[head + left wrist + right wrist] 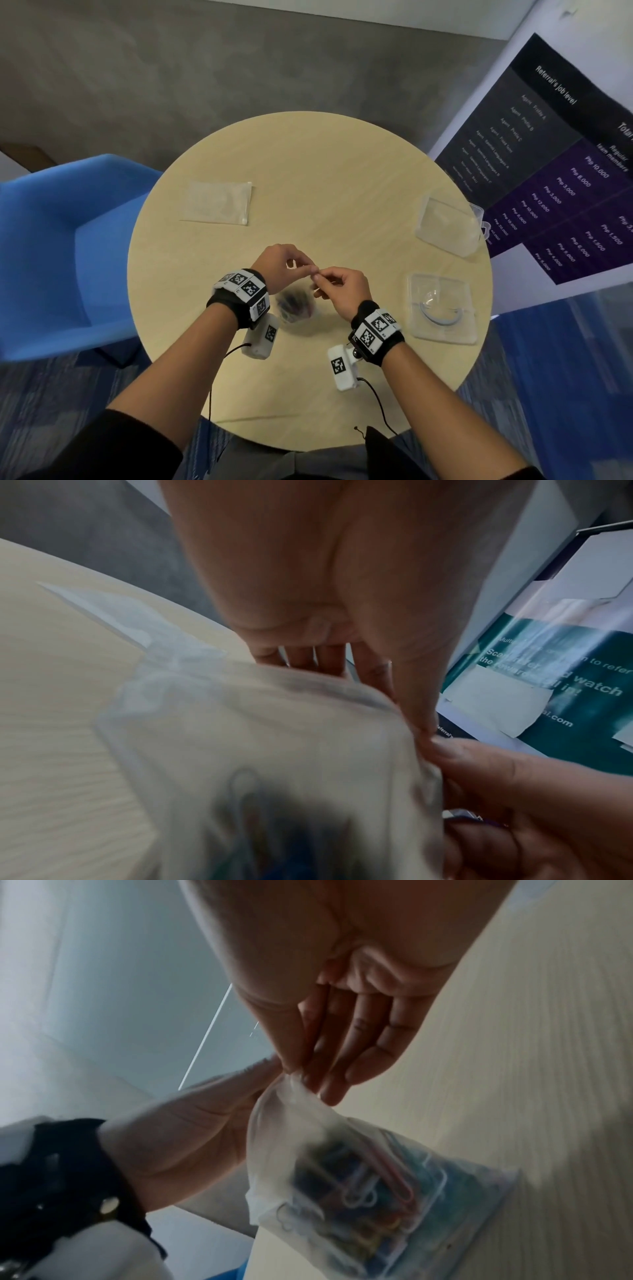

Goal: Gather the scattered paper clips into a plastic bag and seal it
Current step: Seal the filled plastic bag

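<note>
A clear plastic bag (295, 303) (329, 1164) (260, 750) hangs above the round table (308, 164), blurred in the head view. Inside it lie several coloured paper clips (369, 1183). My left hand (284, 263) and my right hand (337, 286) meet at the bag's top edge. The left hand (421, 723) pinches that edge between thumb and forefinger. The right hand (301, 1069) pinches it right beside the left, its other fingers loosely extended. The bag's body dangles below both hands.
A second, empty zip bag (217, 202) lies flat at the table's far left. Two clear plastic containers (448, 226) (442, 308) sit at the right rim. A blue chair (61, 253) stands to the left, a printed banner (565, 164) to the right.
</note>
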A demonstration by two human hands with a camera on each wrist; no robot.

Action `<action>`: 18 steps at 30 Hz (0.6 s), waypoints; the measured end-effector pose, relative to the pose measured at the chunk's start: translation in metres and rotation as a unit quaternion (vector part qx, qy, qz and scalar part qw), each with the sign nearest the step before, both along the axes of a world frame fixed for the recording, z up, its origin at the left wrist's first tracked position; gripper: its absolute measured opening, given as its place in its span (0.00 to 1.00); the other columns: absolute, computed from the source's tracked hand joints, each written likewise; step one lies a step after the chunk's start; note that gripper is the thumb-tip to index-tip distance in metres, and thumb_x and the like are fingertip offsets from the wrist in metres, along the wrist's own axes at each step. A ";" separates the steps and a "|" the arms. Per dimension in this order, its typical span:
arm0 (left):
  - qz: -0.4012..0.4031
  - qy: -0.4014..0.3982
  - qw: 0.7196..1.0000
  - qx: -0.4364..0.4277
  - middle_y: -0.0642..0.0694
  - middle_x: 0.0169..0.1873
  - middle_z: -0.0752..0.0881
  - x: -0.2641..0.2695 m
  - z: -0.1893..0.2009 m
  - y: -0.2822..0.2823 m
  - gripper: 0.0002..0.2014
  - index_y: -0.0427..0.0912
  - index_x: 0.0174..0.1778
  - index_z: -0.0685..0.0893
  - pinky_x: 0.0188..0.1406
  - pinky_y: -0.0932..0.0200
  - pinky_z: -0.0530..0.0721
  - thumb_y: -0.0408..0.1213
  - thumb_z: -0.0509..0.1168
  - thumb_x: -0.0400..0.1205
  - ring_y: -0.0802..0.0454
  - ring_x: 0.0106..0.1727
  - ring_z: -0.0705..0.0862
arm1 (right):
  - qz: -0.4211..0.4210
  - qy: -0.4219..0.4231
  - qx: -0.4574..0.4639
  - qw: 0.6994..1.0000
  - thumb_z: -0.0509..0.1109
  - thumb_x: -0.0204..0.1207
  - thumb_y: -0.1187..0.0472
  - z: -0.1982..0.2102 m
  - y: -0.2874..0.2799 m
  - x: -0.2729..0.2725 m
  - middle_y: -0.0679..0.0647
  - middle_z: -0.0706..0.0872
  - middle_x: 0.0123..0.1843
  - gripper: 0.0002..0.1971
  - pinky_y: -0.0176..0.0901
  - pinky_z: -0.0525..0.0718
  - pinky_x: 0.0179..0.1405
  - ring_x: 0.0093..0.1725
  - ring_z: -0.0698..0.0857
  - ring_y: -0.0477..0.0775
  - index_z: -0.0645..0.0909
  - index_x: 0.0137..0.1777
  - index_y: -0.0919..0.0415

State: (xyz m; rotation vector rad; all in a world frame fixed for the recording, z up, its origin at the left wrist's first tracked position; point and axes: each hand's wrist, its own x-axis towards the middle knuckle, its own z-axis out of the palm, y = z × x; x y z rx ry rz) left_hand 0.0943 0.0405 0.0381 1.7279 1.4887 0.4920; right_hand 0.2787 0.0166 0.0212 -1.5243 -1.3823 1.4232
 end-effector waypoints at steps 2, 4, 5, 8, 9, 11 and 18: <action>-0.004 0.000 1.000 0.002 0.53 0.42 0.87 0.000 0.000 0.000 0.07 0.53 0.43 0.91 0.46 0.57 0.78 0.50 0.73 0.78 0.56 0.43 0.80 | 0.004 -0.005 0.008 1.000 0.75 0.76 0.61 0.000 0.000 0.000 0.53 0.92 0.36 0.04 0.41 0.89 0.41 0.35 0.91 0.52 0.90 0.44 0.58; -0.001 0.007 1.000 0.006 0.53 0.42 0.87 -0.002 0.000 -0.002 0.08 0.50 0.44 0.91 0.47 0.59 0.76 0.50 0.72 0.79 0.56 0.44 0.80 | -0.008 -0.003 0.008 1.000 0.75 0.75 0.61 -0.001 0.002 0.002 0.53 0.92 0.36 0.04 0.40 0.89 0.41 0.36 0.91 0.52 0.90 0.44 0.59; 0.006 0.015 1.000 0.004 0.52 0.42 0.87 -0.006 0.000 -0.003 0.09 0.48 0.45 0.91 0.48 0.60 0.76 0.49 0.72 0.79 0.56 0.45 0.81 | -0.022 0.000 0.001 1.000 0.75 0.75 0.62 -0.003 0.004 0.004 0.54 0.92 0.37 0.04 0.40 0.89 0.40 0.36 0.92 0.53 0.90 0.45 0.60; 0.043 0.025 0.998 -0.024 0.48 0.45 0.90 -0.029 -0.008 -0.008 0.11 0.42 0.48 0.91 0.54 0.55 0.82 0.46 0.72 0.80 0.51 0.48 0.85 | -0.080 0.019 -0.032 0.996 0.75 0.75 0.64 -0.010 0.008 0.017 0.56 0.92 0.39 0.03 0.42 0.89 0.40 0.38 0.92 0.54 0.90 0.45 0.61; 0.052 0.021 0.998 -0.037 0.47 0.45 0.91 -0.038 -0.011 -0.010 0.11 0.42 0.48 0.91 0.56 0.54 0.83 0.46 0.71 0.81 0.49 0.49 0.86 | -0.089 0.026 -0.039 0.995 0.74 0.76 0.64 -0.012 0.009 0.022 0.57 0.91 0.39 0.02 0.42 0.89 0.41 0.39 0.91 0.53 0.89 0.45 0.61; 0.053 0.020 0.997 -0.053 0.46 0.45 0.91 -0.045 -0.016 -0.014 0.11 0.42 0.49 0.91 0.56 0.52 0.84 0.46 0.70 0.82 0.48 0.50 0.87 | -0.085 0.034 -0.047 0.995 0.73 0.77 0.64 -0.016 0.009 0.025 0.57 0.91 0.40 0.03 0.41 0.89 0.43 0.40 0.91 0.53 0.89 0.45 0.61; 0.119 -0.073 0.987 -0.077 0.41 0.42 0.85 -0.020 -0.024 -0.021 0.10 0.42 0.51 0.77 0.48 0.49 0.86 0.44 0.57 0.89 0.40 0.46 0.86 | -0.053 0.016 -0.115 0.992 0.62 0.85 0.57 -0.026 0.019 0.011 0.60 0.86 0.53 0.06 0.58 0.90 0.50 0.52 0.88 0.60 0.78 0.47 0.53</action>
